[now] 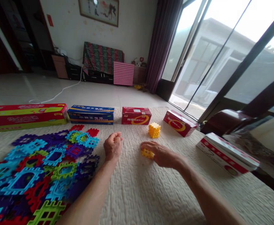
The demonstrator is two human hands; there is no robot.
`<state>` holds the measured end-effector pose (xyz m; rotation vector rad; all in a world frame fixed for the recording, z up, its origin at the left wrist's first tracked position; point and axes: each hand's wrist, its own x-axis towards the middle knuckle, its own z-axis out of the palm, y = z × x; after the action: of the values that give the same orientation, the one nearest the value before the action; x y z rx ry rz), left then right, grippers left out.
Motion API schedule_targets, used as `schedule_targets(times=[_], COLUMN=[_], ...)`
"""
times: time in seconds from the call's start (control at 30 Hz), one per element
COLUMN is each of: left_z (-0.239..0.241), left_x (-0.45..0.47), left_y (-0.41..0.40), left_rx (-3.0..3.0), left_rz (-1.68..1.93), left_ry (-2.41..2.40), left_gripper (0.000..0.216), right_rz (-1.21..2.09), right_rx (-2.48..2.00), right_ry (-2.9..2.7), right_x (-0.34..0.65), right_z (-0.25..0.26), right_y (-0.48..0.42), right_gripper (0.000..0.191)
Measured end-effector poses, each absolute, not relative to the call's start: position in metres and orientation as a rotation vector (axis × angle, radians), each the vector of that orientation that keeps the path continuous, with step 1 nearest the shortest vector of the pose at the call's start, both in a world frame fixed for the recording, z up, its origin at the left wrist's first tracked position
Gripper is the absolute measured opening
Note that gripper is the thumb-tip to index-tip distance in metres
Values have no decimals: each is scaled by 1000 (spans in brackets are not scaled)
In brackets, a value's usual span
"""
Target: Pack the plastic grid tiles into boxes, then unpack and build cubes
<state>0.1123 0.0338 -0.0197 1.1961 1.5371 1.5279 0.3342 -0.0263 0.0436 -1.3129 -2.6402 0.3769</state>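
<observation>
My left hand (113, 145) hovers over or rests on the cream quilted cover (132, 187), its fingers curled into a fist. Whatever may be inside that fist is hidden. To its right, my right hand (160, 153) reaches over a yellow plastic building block (147, 153), fingers bent around its top and far side. Part of this block is covered by the hand. Just beyond stands a yellow cube (154, 130) with a knobbly surface, apart from both hands. On the left lies a heap of interlocking plastic building pieces (64, 170) in blue, red, green and purple.
Along the far edge stand a red-and-green box (26, 117), a blue box (91, 115) and a red box (136, 116). Another red box (180, 122) and a white-and-red box (228, 153) sit on the right, near a dark wooden armrest (235, 120).
</observation>
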Motion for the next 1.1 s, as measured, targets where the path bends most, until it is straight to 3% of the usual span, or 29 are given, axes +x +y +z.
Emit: schedule_targets(times=[0.2, 0.37, 0.57, 0.83, 1.1], left_z=[-18, -19, -19, -17, -13], left_x=[112, 111, 111, 111, 112], left_y=[32, 32, 33, 33, 31], left_rx=[1206, 1215, 1217, 1233, 1222], left_rz=[1497, 1468, 1471, 1475, 1458], left_ry=[1557, 1572, 1563, 1557, 1555], left_gripper=[30, 31, 32, 31, 30], right_rz=[415, 415, 283, -51, -3], right_rx=[-1534, -1491, -1468, -1796, -1908], right_ry=[-2575, -2558, -2424, -1561, -1520], right_x=[328, 329, 327, 345, 357], right_z=[53, 50, 51, 72, 45], right_y=[-29, -31, -20, 49, 60], right_gripper=[48, 51, 37, 44, 50])
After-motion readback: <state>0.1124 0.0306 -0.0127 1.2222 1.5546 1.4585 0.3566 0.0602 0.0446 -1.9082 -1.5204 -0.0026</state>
